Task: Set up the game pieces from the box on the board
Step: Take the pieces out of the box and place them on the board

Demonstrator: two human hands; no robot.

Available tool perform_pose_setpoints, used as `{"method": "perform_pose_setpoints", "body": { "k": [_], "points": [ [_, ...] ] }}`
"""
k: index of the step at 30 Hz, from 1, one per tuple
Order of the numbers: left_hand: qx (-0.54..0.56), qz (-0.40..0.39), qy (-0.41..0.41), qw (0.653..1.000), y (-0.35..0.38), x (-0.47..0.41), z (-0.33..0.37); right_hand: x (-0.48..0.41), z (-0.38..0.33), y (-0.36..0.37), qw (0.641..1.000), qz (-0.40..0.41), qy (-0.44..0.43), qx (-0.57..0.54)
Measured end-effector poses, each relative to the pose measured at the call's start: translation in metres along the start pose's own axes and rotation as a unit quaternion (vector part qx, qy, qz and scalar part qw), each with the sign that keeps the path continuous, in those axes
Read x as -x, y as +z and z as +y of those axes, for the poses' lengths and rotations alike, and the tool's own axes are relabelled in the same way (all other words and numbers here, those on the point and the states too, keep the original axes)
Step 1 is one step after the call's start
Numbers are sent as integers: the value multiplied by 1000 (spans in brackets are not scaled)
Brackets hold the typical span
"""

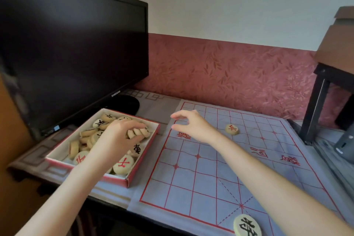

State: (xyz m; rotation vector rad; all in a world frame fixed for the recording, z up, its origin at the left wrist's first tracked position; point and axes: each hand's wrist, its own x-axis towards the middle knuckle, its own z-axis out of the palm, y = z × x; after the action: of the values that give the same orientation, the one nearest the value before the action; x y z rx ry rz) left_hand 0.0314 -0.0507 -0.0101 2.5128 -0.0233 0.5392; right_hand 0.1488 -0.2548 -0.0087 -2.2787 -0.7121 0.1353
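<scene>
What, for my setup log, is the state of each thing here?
Box: open, full of pieces.
Board: flat, holds red piece and black piece.
Left hand: in box, on pieces; grip unclear.
Right hand: open, empty, above board.
Monitor: screen dark.

I saw a pale blue-grey board (201, 188) with a red grid and red characters. The box (132, 178) was red outside and white inside; its pieces (123, 164) were cream, marked in red or black. The wall band (229, 74) was dark red with leaves.

Box (134, 176) left of board (201, 178)
</scene>
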Motion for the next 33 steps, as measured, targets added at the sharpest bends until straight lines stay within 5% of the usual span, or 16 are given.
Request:
{"method": "perform_pose_setpoints", "body": {
  "k": [18,26,33],
  "points": [
    [-94,-27,-69,993,-28,15,-51,-52,-32,84,987,-63,32,141],
    [-59,48,-60,995,-34,18,-48,-36,-30,71,999,36,-19,-2],
    [47,67,-18,996,-25,19,-30,-8,-38,49,996,40,-58,-57]
  ]
}}
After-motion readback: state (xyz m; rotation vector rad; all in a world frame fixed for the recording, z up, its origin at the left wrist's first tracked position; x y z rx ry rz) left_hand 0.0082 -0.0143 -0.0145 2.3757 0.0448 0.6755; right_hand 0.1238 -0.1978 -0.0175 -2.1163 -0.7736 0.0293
